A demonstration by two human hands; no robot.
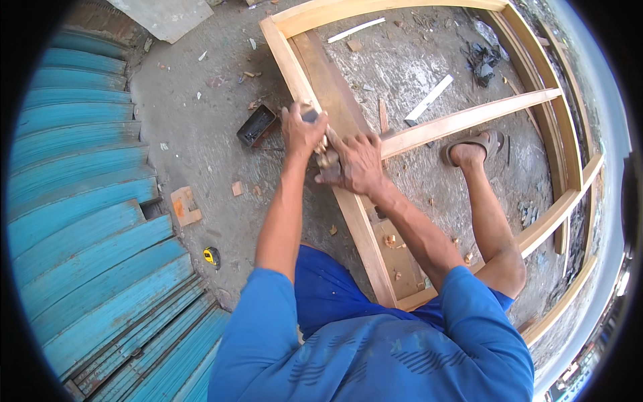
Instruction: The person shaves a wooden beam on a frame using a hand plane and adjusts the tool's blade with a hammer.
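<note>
A pale wooden frame (362, 234) lies in front of me, with a crossbar (469, 122) joining its left rail. On that rail sits what looks like a hand plane (328, 159), mostly covered by my hands. My left hand (303, 130) is closed around its far part, where a dark piece shows. Behind it, my right hand (358, 161) wraps the near part, close to the crossbar joint. Light curled shavings show between the hands. Just left of the rail, a small dark open box (257, 125) rests on the ground.
Teal slats (87, 174) line the left side. A yellow and black tape measure (211, 256) and a notched wood block (183, 206) lie near them. My sandalled foot (469, 153) stands inside the frame. White strips (429, 98) and black plastic (482, 63) litter the ground.
</note>
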